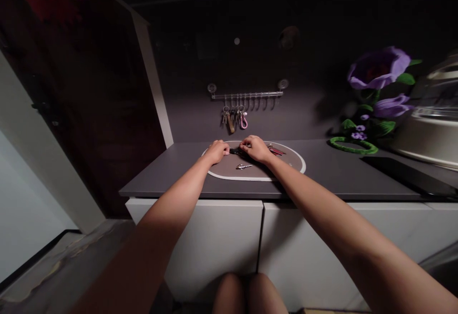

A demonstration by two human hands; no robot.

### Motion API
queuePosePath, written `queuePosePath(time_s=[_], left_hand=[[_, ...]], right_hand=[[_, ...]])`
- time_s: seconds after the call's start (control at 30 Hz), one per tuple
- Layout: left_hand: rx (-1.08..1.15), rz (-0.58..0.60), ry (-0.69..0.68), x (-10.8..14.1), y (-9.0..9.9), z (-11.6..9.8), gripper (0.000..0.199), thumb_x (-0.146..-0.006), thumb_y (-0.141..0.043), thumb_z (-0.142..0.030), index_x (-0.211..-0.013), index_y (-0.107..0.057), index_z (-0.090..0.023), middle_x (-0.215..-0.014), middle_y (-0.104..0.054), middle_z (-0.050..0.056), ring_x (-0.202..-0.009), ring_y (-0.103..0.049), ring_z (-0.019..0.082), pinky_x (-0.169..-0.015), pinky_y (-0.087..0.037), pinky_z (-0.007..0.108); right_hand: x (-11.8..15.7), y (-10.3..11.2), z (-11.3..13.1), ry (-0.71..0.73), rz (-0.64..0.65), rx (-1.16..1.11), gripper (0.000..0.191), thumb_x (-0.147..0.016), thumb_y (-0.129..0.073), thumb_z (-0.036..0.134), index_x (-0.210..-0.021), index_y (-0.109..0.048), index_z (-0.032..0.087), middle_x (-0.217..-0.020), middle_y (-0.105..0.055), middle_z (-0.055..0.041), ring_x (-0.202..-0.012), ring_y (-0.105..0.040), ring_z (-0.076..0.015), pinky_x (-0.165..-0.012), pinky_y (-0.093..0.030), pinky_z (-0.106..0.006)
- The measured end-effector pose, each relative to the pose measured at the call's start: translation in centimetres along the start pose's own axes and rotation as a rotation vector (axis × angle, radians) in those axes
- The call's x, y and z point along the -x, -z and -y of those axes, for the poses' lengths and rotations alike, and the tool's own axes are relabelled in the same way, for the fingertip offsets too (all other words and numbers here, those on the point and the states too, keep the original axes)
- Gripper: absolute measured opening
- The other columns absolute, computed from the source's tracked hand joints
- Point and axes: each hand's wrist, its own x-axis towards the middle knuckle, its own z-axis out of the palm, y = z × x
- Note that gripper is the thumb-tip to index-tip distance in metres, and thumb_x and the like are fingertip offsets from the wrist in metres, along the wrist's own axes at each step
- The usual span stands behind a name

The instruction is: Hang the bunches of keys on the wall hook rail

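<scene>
Both hands are over an oval mat [229, 171], brown with a white rim. My left hand [216, 151] is closed, its fingers pinched at the left end of a small black object [234, 151] that looks like a key. My right hand [255, 148] has its fingers curled at the right end of that black object; the fingers partly hide it. A loose silver key [244, 166] lies on the mat in front of my hands. Just right of my right hand lie red items with metal parts [276, 151], too small to make out.
Above the mat, a clear hook rail [246, 95] on the wall carries several bunches of keys [234, 117]. Purple flowers [379, 70] with a green ring base and a pale appliance [429, 132] stand right. A black flat panel [404, 175] lies near the counter's [332, 175] front edge.
</scene>
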Motion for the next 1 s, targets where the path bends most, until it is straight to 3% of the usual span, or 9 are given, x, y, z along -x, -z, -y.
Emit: queuePosePath(time_s=[0.23, 0.5, 1.0], left_hand=[[0.044, 0.017, -0.063, -0.1, 0.3, -0.1, 0.011, -0.074, -0.056, -0.022, -0.074, -0.066, -0.018, -0.081, -0.058, 0.004, -0.085, -0.05, 0.016, -0.081, -0.037, 0.027], [0.2, -0.002, -0.046, -0.1, 1.0, -0.7, 0.013, -0.073, -0.055, -0.022, -0.072, -0.065, -0.014, -0.077, -0.06, 0.004, -0.078, -0.051, 0.015, -0.077, -0.038, 0.028], [1.022, -0.067, 0.221, -0.1, 1.1, -1.7, 0.022, -0.071, -0.063, -0.032, -0.069, -0.055, -0.012, -0.052, -0.046, -0.005, -0.048, -0.038, 0.005, -0.051, -0.03, 0.02]], right_hand=[[0.2, 0.4, 0.3, 0.006, 0.016, -0.072, 0.016, -0.076, -0.055, 0.023, -0.08, -0.068, 0.015, -0.085, -0.064, -0.0063, -0.08, -0.054, -0.0143, -0.077, -0.037, -0.024], [0.6, 0.7, 0.3, 0.057, 0.043, -0.152, 0.014, -0.075, -0.057, 0.023, -0.077, -0.068, 0.015, -0.082, -0.065, -0.0045, -0.079, -0.055, -0.0129, -0.078, -0.037, -0.023], [1.1, 0.7, 1.3, -0.1, 0.014, -0.345, 0.018, -0.072, -0.059, 0.026, -0.086, -0.065, 0.016, -0.088, -0.064, -0.0036, -0.074, -0.055, -0.0112, -0.072, -0.042, -0.024]])
